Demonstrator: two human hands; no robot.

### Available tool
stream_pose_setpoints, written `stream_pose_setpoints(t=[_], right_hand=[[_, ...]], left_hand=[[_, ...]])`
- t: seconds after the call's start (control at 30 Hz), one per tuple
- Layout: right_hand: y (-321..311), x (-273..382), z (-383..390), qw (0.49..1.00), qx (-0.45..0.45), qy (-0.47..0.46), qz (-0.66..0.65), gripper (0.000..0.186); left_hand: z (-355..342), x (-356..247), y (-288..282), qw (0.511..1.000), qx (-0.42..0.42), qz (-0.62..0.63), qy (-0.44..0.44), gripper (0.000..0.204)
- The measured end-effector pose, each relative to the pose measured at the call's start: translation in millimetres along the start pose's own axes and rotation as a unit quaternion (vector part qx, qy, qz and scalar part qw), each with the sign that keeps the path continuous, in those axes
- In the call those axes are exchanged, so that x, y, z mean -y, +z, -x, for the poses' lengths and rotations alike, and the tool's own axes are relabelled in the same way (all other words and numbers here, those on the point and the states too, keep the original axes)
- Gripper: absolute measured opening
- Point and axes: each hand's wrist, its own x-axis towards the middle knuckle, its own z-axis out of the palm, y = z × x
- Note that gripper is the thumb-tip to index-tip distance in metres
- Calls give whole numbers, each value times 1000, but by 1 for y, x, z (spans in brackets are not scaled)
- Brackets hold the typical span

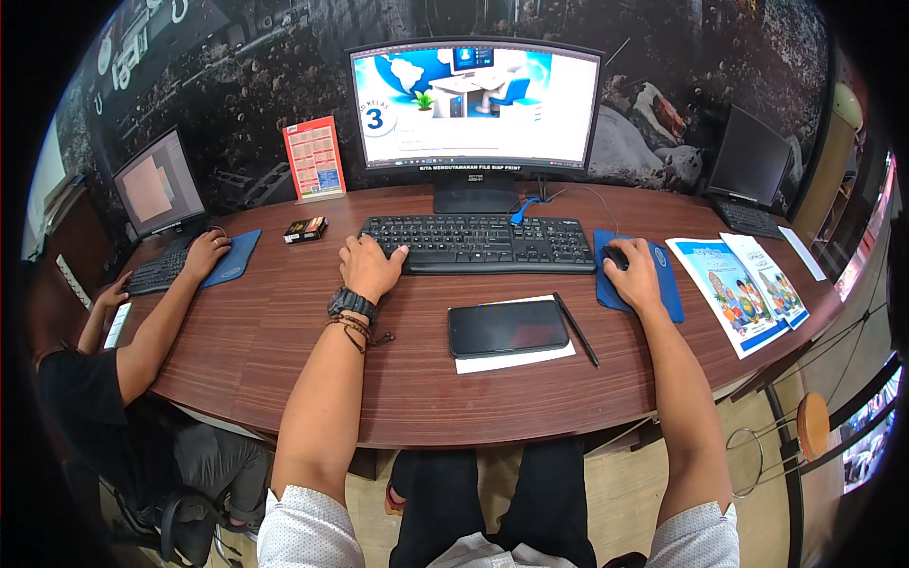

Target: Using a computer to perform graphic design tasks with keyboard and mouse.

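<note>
While the right hand (634, 273) curls its fingers loosely around the mouse (616, 257) on the blue pad (668, 288), small, light movements would steer best. The left hand (372, 268), fingers part-spread and gripping nothing, should rest relaxed at the left end of the keyboard (473, 242).

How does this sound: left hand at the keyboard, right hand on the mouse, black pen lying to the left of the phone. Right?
Not quite: the head view shows the black pen to the right of the phone. The left hand is at the keyboard and the right hand on the mouse.
</note>
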Motion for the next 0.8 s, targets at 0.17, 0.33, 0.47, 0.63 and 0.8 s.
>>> stream_pose_setpoints(t=[0.17, 0.33, 0.47, 0.63, 0.8], right_hand=[[0, 1, 1, 1000, 4, 10, 0, 35], [0, -1, 0, 1000, 7, 4, -9, 34], [0, 0, 0, 1000, -5, 15, 6, 33], [1, -2, 0, 1000, -9, 11, 6, 32], [2, -2, -1, 1000, -8, 6, 5, 32]], left_hand=[[1, -1, -1, 1000, 7, 2, -5, 71], [2, -2, -2, 1000, 7, 2, -5, 70], [2, -2, -2, 1000, 5, 7, -6, 68], [1, 0, -1, 1000, 1, 10, -2, 67], [1, -1, -1, 1000, 1, 11, 0, 67]])
